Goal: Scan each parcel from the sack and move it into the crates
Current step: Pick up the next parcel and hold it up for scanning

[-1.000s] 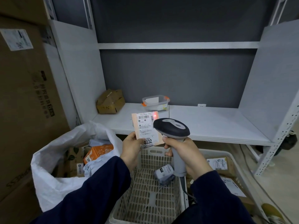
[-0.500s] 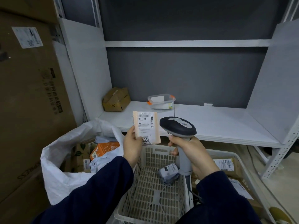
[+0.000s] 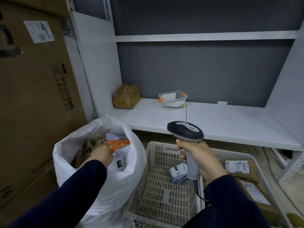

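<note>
I'm resting my left grip [image 3: 100, 153] on the orange parcel [image 3: 119, 144] stretching rightward from it (clench unclear), right grip [image 3: 202, 160] clasping the scanner [image 3: 185, 132].

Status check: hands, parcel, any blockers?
Left hand in sack, on orange parcel, grip unclear. Right hand holds scanner above crate. Nothing blocking.

Fingers of the left hand [image 3: 101, 153] mostly hidden inside the sack [image 3: 98, 186]; right-hand crate [image 3: 233, 153] cut off by the lower-right edge.
</note>
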